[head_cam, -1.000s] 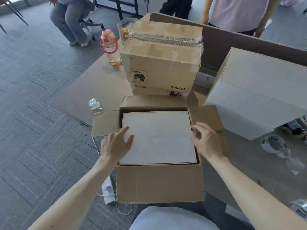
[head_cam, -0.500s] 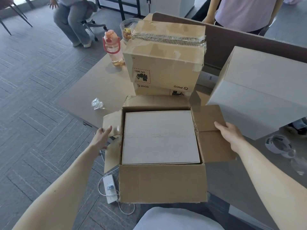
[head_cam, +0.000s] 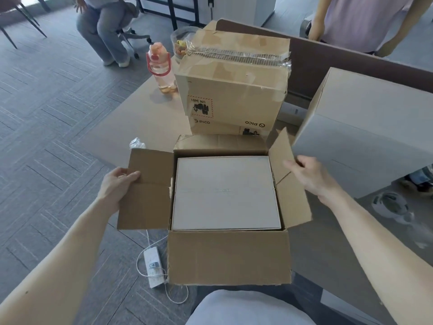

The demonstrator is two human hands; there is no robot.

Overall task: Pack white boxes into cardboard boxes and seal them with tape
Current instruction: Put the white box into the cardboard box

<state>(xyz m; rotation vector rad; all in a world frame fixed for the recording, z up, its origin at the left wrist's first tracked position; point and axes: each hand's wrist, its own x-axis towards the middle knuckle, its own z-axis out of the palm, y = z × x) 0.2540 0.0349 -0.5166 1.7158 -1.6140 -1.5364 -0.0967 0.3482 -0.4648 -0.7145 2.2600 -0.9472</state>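
An open cardboard box (head_cam: 228, 256) stands at the table's near edge with a white box (head_cam: 226, 192) lying flat inside it. My left hand (head_cam: 117, 184) grips the outer edge of the left flap (head_cam: 146, 200), thumb on top, and the flap lies spread outward. My right hand (head_cam: 309, 175) holds the right flap (head_cam: 289, 195), which is raised and tilted toward the box opening. The far flap stands folded back against the stacked boxes.
Two taped cardboard boxes (head_cam: 232, 90) are stacked just behind. A large white box (head_cam: 375, 127) sits at the right. A pink water bottle (head_cam: 161, 69), a crumpled wrapper (head_cam: 137, 144), a floor power strip (head_cam: 153, 268) and people beyond the table are in view.
Both hands left the top of the white box and moved outward to the side flaps. The left flap is now spread flat and the right flap has been lifted.
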